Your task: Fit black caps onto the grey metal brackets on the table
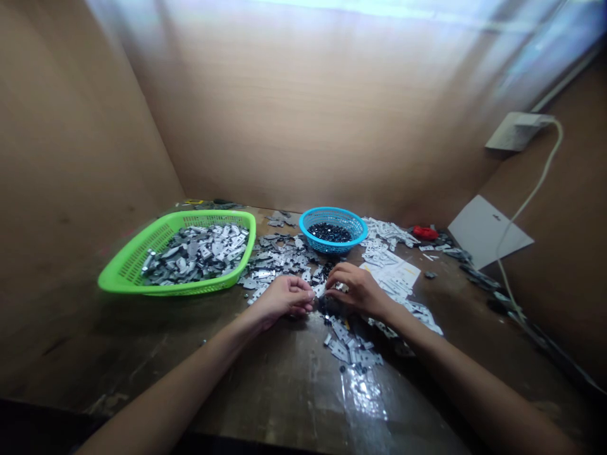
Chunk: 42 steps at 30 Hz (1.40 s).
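My left hand (284,297) and my right hand (358,289) meet over the middle of the wooden table (284,392). Both have curled fingers pinching one small grey metal piece (319,290) between them. Directly below the hands lies a loose heap of similar grey metal pieces (351,351). Another spread of grey pieces (277,259) lies just beyond my left hand. A blue round basket (334,218) holding small black parts stands behind the hands.
A green rectangular basket (142,253) full of grey pieces sits at the left. White strips and sheets (393,272) lie right of the hands, with a red object (424,232) behind. A white cable (526,202) and box hang on the right wall. Brown walls enclose the table.
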### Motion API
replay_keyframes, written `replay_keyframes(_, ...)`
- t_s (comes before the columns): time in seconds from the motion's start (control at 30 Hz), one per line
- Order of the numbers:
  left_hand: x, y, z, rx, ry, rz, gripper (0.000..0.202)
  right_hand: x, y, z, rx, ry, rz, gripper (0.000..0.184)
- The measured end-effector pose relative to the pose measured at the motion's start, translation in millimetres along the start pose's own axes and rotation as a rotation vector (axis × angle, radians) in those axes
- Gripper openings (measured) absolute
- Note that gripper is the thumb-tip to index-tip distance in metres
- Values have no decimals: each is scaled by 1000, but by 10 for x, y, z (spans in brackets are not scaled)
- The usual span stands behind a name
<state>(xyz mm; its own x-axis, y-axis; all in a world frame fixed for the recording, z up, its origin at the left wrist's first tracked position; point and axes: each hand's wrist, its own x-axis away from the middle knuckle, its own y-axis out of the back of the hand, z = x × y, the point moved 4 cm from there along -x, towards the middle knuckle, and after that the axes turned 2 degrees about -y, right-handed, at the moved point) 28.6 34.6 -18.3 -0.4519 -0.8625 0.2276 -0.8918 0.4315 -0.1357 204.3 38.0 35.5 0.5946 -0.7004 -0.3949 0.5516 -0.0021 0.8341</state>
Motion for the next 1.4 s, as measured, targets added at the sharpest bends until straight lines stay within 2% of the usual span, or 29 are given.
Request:
replay_keyframes(0.13, 10, -2, -13, -7, -2, 6, 34, -23, 53, 0, -103, -50, -20, 13)
replay_keyframes(0.27, 28, -21, -32, -45, -9, 22, 34, -22, 34, -165, -169, -309, -65, 23)
replay_keyframes(0.37, 45, -48, -51, -74, -13, 39, 34, 28, -98, -330, -323, -551, 65, 33)
replay_keyframes(0.43, 53, -64, -61, -88, -16, 47, 33, 64, -182, -386, -479, -644, 157, 36)
replay_keyframes(0.5, 54, -75, -67, -92, -17, 50, 33, 82, -224, -394, -623, -674, 202, 34)
replay_keyframes(0.6, 46, -66, -68, -62, -8, 27, 36, 84, -226, -386, -757, -690, 195, 33)
replay_keyframes(0.7, 37, -36, -58, -32, 37, -14, 37, 80, -218, -393, -813, -718, 153, 33)
replay_keyframes(0.8, 37, -32, -43, 0, 98, 12, 35, 81, -231, -396, -820, -731, 115, 32)
replay_keyframes(0.87, 40, -37, -34, 33, 128, 37, 33, 84, -243, -392, -797, -727, 105, 32)
replay_keyframes(0.97, 41, -22, -26, 51, 148, 10, 31, 75, -222, -414, -680, -706, 94, 34)
replay_keyframes(1.17, 52, -9, -39, 17, 165, -42, 30, 20, 1, -585, -115, -525, -102, 20)
replay_keyframes(1.23, 59, -19, -44, -3, 167, -39, 30, 17, -3, -622, 6, -454, -104, 16)
replay_keyframes(1.4, 66, -45, -34, -51, 169, -16, 31, 28, -139, -631, 219, -319, -17, 17)
